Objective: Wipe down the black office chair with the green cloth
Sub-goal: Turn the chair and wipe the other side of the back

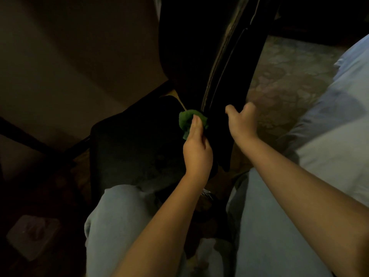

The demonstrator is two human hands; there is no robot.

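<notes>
**The cloth may miss spots in the dark**

The left hand [196, 150] holds a soft, bunched-up green cloth [186, 120], with the thumb on top and the fingers curled round it. The cloth is pressed low on the big black office chair [129, 148] with a padded seat, right where the seat meets the tall back [189, 47]. The right hand [240, 121] grips the side edge of that back, thumb in front and fingers tucked behind it.

The room is very dim and the chair is black, so dust is hard to see. I think some spots can get skipped. The cloth is in a tight ball, so only a little bit of it touches the chair. It may slide past the thin groove by the shiny black strip [223, 62] and leave dirt there. If the left hand pushes hard, the chair may turn or move on the patterned carpet [289, 76], so the right hand needs a firm hold. The cloth can also slip out and drop into the gap behind the seat.
</notes>
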